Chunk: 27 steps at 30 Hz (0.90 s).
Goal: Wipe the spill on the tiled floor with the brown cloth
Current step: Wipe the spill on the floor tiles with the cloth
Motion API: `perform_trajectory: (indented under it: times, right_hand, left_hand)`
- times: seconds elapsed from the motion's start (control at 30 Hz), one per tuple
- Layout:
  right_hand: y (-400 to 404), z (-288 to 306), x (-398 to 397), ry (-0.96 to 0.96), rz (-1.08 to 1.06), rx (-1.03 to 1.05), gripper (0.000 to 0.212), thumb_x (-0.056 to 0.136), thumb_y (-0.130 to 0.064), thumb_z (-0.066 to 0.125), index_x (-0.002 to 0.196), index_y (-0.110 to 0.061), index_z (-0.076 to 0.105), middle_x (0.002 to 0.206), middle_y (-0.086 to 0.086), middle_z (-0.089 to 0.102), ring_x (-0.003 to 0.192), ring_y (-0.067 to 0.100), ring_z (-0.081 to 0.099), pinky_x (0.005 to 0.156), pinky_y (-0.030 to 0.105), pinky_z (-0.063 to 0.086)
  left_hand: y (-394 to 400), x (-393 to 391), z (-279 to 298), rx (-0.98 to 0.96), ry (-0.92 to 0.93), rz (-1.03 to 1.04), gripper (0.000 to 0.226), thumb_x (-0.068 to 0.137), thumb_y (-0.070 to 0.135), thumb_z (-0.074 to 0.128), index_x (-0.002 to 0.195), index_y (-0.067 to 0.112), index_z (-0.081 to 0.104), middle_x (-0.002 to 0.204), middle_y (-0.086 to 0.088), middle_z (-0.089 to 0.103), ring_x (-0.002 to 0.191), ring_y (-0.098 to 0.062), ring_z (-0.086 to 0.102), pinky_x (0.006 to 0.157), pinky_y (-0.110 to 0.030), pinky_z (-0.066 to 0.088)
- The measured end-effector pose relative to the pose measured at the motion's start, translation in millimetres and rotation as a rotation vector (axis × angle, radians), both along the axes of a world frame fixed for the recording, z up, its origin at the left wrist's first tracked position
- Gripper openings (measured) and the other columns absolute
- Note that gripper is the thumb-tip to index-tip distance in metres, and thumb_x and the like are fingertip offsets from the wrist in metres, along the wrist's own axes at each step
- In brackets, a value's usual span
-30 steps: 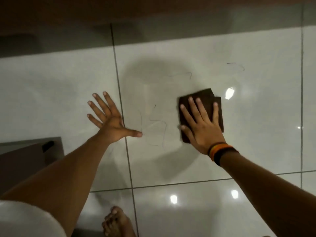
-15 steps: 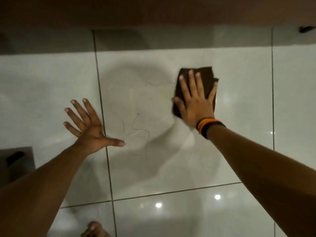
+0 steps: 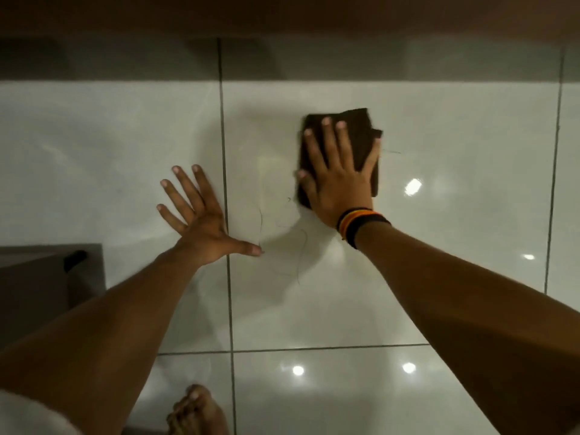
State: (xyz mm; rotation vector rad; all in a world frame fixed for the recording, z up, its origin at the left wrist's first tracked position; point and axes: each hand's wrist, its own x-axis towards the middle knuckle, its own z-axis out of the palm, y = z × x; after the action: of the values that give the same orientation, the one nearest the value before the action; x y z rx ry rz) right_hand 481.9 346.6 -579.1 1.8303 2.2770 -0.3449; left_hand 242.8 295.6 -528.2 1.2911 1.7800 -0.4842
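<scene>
On the glossy tiled floor [image 3: 455,215], the right hand [image 3: 340,180] presses flat with fingers spread on the folded brown cloth [image 3: 361,124] — it sits further from the person than a second ago, after a forward stroke. The left hand [image 3: 201,221] stays splayed and empty across a grout line [image 3: 226,277], bracing. Thin dark hair-like strands [image 3: 298,255] now lie uncovered behind the cloth, so a return pass looks needed; the spill itself is hard to make out.
</scene>
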Motion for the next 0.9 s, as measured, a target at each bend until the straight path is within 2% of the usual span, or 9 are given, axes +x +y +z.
perform_trajectory:
  times: [0.07, 0.13, 0.23, 0.37, 0.57, 0.63, 0.77, 0.83, 0.9]
  right_hand:
    - [-37.1, 5.8, 14.6, 0.005, 0.274, -0.054, 0.066, 0.107, -0.054, 0.027, 0.166, -0.029, 0.012, 0.175, 0.006, 0.008, 0.162, 0.029, 0.007, 0.116, 0.08, 0.007]
    - [-61.4, 9.4, 49.6, 0.03, 0.295, -0.082, 0.066, 0.105, -0.053, 0.036, 0.165, -0.032, 0.018, 0.175, 0.004, 0.015, 0.162, 0.027, 0.013, 0.117, 0.078, 0.009]
    - [-52.5, 8.5, 73.0, -0.012, 0.041, -0.089, 0.067, 0.104, -0.055, 0.031, 0.165, -0.031, 0.017, 0.175, 0.005, 0.014, 0.162, 0.027, 0.012, 0.117, 0.079, 0.007]
    - [4.2, 0.4, 14.2, 0.009, -0.293, -0.039, 0.069, 0.104, -0.057, 0.02, 0.166, -0.028, 0.008, 0.175, 0.007, 0.004, 0.162, 0.029, 0.003, 0.116, 0.081, 0.003]
    - [-70.2, 6.1, -14.3, 0.037, 0.336, -0.086, 0.066, 0.107, -0.053, 0.027, 0.166, -0.028, 0.012, 0.175, 0.006, 0.008, 0.162, 0.03, 0.006, 0.116, 0.08, 0.009]
    - [-126.0, 9.3, 12.2, 0.043, 0.229, -0.11, 0.066, 0.107, -0.054, 0.031, 0.166, -0.029, 0.016, 0.175, 0.006, 0.01, 0.162, 0.029, 0.008, 0.117, 0.078, 0.007]
    - [-226.5, 17.6, 15.0, -0.061, -0.244, -0.23, 0.071, 0.104, -0.055, 0.028, 0.166, -0.02, 0.019, 0.174, 0.014, 0.007, 0.161, 0.037, 0.009, 0.115, 0.081, 0.006]
    - [-248.0, 19.7, -12.1, -0.023, -0.202, -0.268, 0.072, 0.103, -0.055, 0.029, 0.164, -0.019, 0.018, 0.172, 0.013, 0.005, 0.16, 0.039, 0.009, 0.113, 0.084, 0.007]
    - [-234.9, 16.6, -31.4, 0.052, -0.005, -0.238, 0.07, 0.103, -0.055, 0.035, 0.164, -0.025, 0.018, 0.172, 0.012, 0.013, 0.16, 0.036, 0.014, 0.114, 0.084, 0.006]
  left_hand:
    - [-1.0, 0.8, 1.6, -0.009, -0.001, -0.006, 0.19, 0.031, 0.077, 0.09, 0.15, 0.014, -0.044, 0.153, -0.024, -0.053, 0.143, -0.047, -0.046, 0.115, -0.07, -0.023]
    - [-0.5, -0.4, 2.8, -0.011, -0.001, -0.005, 0.19, 0.032, 0.076, 0.091, 0.15, 0.015, -0.044, 0.153, -0.024, -0.053, 0.143, -0.047, -0.046, 0.115, -0.071, -0.023]
    - [-0.7, -1.4, 0.5, 0.003, 0.005, 0.002, 0.191, 0.029, 0.075, 0.091, 0.152, 0.015, -0.042, 0.156, -0.024, -0.049, 0.145, -0.048, -0.044, 0.114, -0.073, -0.021]
    - [-1.4, -3.6, -3.1, 0.011, 0.005, -0.019, 0.191, 0.029, 0.077, 0.091, 0.152, 0.013, -0.041, 0.156, -0.026, -0.048, 0.144, -0.05, -0.043, 0.111, -0.072, -0.021]
    - [9.4, -9.7, 8.1, -0.136, 0.005, -0.139, 0.192, 0.033, 0.071, 0.094, 0.143, 0.011, -0.051, 0.147, -0.029, -0.057, 0.137, -0.053, -0.05, 0.112, -0.077, -0.019]
    - [13.9, -11.1, 12.2, -0.175, 0.025, -0.183, 0.191, 0.036, 0.065, 0.097, 0.142, 0.01, -0.052, 0.146, -0.031, -0.057, 0.136, -0.057, -0.048, 0.113, -0.078, -0.015]
    - [11.9, -14.8, 10.4, -0.159, 0.042, -0.228, 0.188, 0.041, 0.06, 0.099, 0.144, 0.009, -0.05, 0.147, -0.032, -0.055, 0.137, -0.06, -0.044, 0.113, -0.079, -0.011]
    - [9.1, -17.0, 6.3, -0.129, 0.03, -0.238, 0.188, 0.04, 0.06, 0.098, 0.144, 0.01, -0.05, 0.147, -0.031, -0.055, 0.137, -0.06, -0.044, 0.113, -0.08, -0.012]
    - [7.2, -19.0, 3.9, -0.111, 0.017, -0.247, 0.187, 0.041, 0.06, 0.098, 0.143, 0.01, -0.051, 0.147, -0.03, -0.056, 0.136, -0.06, -0.045, 0.112, -0.079, -0.014]
